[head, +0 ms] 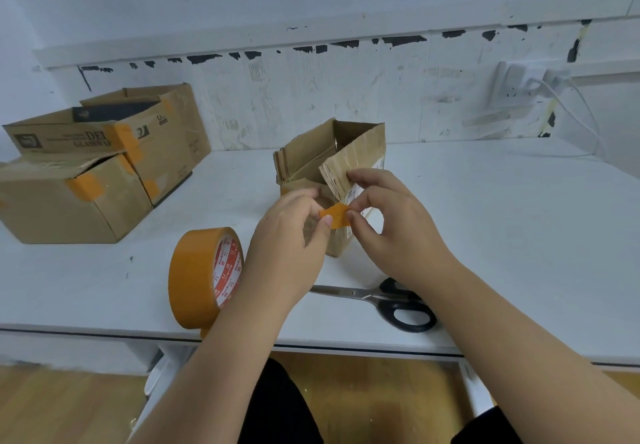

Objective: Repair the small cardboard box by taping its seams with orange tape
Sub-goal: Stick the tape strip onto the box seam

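Left hand (294, 232) and right hand (388, 221) each pinch an end of a short orange tape strip (334, 216) against the small box (329, 180), centre bench (502, 235). Best stretch it flat, centre it on the corner seam, then press. Count: one tape roll (204, 277) at seven o'clock, one scissors (391, 299), three other boxes (79, 173) at ten.

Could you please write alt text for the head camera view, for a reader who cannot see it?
A person's left hand and right hand pinch a short strip of orange tape between them, in front of a small open cardboard box on a white table. An orange tape roll and scissors lie nearby; taped boxes sit to the left.
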`<move>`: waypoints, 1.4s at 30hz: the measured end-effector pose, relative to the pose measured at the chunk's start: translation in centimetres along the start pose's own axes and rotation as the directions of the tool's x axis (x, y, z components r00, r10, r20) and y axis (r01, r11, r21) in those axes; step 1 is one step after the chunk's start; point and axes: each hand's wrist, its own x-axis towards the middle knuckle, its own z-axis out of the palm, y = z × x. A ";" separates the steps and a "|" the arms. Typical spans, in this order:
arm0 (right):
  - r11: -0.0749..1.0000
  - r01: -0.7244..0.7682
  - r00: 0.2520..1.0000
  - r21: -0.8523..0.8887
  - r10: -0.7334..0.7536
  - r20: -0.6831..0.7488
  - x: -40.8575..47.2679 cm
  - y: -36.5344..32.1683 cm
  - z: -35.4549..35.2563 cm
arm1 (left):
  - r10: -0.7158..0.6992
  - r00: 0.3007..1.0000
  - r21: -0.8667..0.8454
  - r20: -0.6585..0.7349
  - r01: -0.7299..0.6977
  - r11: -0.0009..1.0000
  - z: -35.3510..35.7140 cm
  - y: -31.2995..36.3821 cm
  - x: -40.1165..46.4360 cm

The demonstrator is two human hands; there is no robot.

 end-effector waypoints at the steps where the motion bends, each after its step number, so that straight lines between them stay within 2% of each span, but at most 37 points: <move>1: 1.000 0.000 1.000 -0.001 0.000 0.001 0.0 0.0 0.0 | 0.000 1.000 -0.002 -0.002 0.000 1.000 0.0 0.0 0.0; 11: 1.000 -0.006 1.000 0.017 0.006 -0.019 -0.2 0.0 0.3 | 0.043 0.996 -0.020 -0.072 -0.045 0.999 0.8 -0.9 0.3; 23: 0.995 -0.103 0.995 -0.017 0.103 -0.018 0.0 0.3 0.6 | 0.072 0.991 -0.014 -0.113 -0.074 0.997 1.2 -1.4 0.9; 34: 0.992 -0.120 0.993 0.049 0.118 0.030 -0.3 0.1 0.1 | 0.068 0.993 -0.060 -0.098 -0.074 0.995 1.1 -1.5 0.8; 42: 0.990 -0.139 0.990 -0.017 0.138 -0.022 0.0 0.5 0.7 | 0.058 0.985 -0.041 -0.161 -0.066 0.997 1.5 -1.5 1.5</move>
